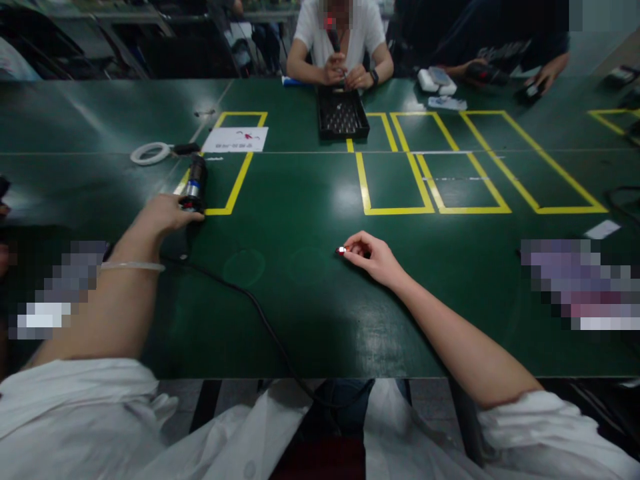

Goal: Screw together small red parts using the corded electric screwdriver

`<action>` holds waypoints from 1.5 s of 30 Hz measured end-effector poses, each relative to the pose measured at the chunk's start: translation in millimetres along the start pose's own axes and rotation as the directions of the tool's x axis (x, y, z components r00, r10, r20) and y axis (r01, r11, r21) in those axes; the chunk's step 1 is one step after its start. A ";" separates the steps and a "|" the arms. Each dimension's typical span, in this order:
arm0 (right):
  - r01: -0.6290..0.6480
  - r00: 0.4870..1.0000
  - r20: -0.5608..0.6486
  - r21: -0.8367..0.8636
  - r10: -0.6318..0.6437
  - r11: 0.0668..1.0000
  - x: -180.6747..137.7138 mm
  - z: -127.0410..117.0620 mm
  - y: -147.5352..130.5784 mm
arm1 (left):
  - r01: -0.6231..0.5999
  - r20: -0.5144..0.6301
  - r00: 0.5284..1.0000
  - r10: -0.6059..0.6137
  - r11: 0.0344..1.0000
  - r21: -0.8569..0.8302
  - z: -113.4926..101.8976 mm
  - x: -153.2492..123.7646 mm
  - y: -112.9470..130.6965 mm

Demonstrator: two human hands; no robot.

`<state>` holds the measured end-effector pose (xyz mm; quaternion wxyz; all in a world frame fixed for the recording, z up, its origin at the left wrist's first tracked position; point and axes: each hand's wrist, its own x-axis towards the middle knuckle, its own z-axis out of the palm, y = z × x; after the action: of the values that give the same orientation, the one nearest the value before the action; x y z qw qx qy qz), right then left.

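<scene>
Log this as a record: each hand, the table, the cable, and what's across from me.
Left hand: touching a black cylindrical tool with a blue and silver band
Right hand: pinching a small red item with a bright white spot
Table: dark green, marked with yellow tape rectangles
Cable: black, running over the near table edge
Across: black rectangular tray before a person in a white top

I'm getting a dimmish feed. Soft glare on green table, near middle and far left; tiny hotspot on small part. Forearms stretched toward edges, far chair soft, mosaic blocks left, right, far.
</scene>
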<state>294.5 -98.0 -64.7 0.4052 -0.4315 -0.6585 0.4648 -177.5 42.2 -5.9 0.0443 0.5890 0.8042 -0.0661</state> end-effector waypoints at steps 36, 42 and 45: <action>0.311 0.950 0.120 -0.290 -0.288 0.905 -2.5 -1.3 2.9 | -0.723 -0.185 0.687 0.703 0.687 -0.075 41.5 -225.2 211.0; 0.245 0.970 0.061 -0.273 -0.237 0.930 -1.2 3.1 3.8 | -0.720 -0.193 0.685 0.703 0.693 -0.032 41.0 -228.6 212.0; 0.173 0.985 0.018 -0.215 -0.173 0.961 -1.5 5.9 3.3 | -0.713 -0.188 0.689 0.700 0.701 -0.004 38.9 -230.3 214.2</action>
<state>290.1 -100.3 -69.5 0.3954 -0.4138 -0.7400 0.3532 96.0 -117.1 -21.5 0.0192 0.8542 0.5182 0.0378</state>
